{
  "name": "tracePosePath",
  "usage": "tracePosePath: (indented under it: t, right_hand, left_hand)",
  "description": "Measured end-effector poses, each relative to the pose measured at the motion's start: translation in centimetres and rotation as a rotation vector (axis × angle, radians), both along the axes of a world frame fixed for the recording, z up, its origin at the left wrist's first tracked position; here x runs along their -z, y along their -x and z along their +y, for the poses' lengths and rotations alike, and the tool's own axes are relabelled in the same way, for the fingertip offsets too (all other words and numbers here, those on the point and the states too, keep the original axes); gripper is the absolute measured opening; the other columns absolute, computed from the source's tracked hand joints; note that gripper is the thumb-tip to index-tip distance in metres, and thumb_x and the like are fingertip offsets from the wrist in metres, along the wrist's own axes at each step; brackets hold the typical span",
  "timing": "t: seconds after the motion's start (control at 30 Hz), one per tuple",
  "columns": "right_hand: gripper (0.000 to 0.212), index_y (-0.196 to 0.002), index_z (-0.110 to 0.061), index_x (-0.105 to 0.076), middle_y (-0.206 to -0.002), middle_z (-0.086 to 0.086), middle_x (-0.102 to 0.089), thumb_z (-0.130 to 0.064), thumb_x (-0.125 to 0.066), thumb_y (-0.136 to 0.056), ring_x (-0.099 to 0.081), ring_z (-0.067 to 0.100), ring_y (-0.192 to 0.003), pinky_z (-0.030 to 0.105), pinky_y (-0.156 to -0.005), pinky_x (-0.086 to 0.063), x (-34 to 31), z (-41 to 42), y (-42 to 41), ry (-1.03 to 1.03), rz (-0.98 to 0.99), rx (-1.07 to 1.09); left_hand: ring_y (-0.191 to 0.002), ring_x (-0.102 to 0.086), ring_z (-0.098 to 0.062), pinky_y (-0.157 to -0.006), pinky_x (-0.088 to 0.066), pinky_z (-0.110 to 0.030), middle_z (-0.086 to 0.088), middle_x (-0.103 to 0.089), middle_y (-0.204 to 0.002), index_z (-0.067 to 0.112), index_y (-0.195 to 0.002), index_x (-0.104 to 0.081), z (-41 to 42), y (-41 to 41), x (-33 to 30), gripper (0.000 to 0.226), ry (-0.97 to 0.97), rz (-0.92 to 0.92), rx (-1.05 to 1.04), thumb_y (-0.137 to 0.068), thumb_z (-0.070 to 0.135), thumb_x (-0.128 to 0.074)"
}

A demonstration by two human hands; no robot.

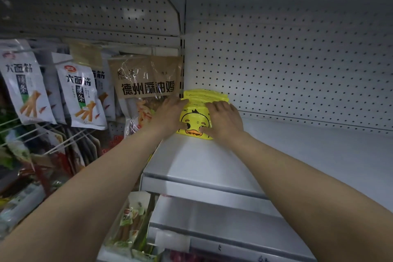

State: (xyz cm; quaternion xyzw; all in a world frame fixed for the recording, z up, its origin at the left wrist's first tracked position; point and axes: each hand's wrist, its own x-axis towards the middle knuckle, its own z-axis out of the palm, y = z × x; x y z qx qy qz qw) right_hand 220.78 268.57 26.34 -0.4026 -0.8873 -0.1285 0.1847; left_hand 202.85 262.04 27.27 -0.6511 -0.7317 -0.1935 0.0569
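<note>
A row of several yellow snack packets [196, 120] with a cartoon duck face stands upright at the back left corner of a white shelf [297, 155]. My left hand [168, 114] grips the row from its left side, fingers over the top edge and thumb on the front packet. On the right side my right hand [224, 120] holds the row the same way, fingers curled over the top and thumb pressed on the duck's face. Both forearms reach in from below.
White pegboard [297, 66] backs the shelf. To the left hang a brown chicken packet [146, 83] and white spicy-strip packets [78, 91] on hooks, close to my left hand. A wire rack [53, 140] and more packets [129, 223] lie lower left. A second shelf [212, 219] sits below.
</note>
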Motion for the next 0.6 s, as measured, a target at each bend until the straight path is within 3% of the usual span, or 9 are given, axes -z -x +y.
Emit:
tracePosePath:
  t: [0.1,0.3,0.6]
  right_hand:
    - [0.077,-0.144,-0.020,-0.038,-0.140,0.005,-0.048,-0.059,-0.064,-0.083,-0.037,0.026,-0.134,0.044,-0.114,-0.026,-1.0,-1.3,-1.1,0.021,-0.004,0.020]
    - [0.068,-0.144,-0.019,-0.042,-0.143,0.009,-0.048,-0.052,-0.063,-0.087,-0.041,0.030,-0.132,0.040,-0.106,-0.036,-4.0,-5.9,-4.5,0.099,0.036,-0.045]
    - [0.059,-0.140,-0.029,-0.047,-0.146,-0.002,-0.047,-0.054,-0.061,-0.088,-0.038,0.024,-0.134,0.041,-0.106,-0.037,-6.1,-17.7,-11.1,0.103,0.045,-0.237]
  left_hand:
    - [-0.137,-0.027,-0.036,-0.112,-0.029,-0.044,-0.014,-0.025,-0.154,0.018,-0.148,-0.032,-1.9,-1.3,-0.1,0.089,-0.038,0.009,-0.079,-0.074,0.035,-0.079]
    - [-0.123,-0.044,-0.033,-0.100,-0.038,-0.040,-0.015,-0.048,-0.133,0.018,-0.136,-0.049,-8.3,-4.5,-1.3,0.074,-0.106,-0.035,-0.154,-0.071,0.033,-0.080]
    - [-0.123,-0.044,-0.031,-0.101,-0.040,-0.042,-0.011,-0.046,-0.132,0.022,-0.132,-0.050,-23.3,-11.2,-3.0,0.057,-0.206,-0.084,-0.199,-0.081,0.037,-0.071]
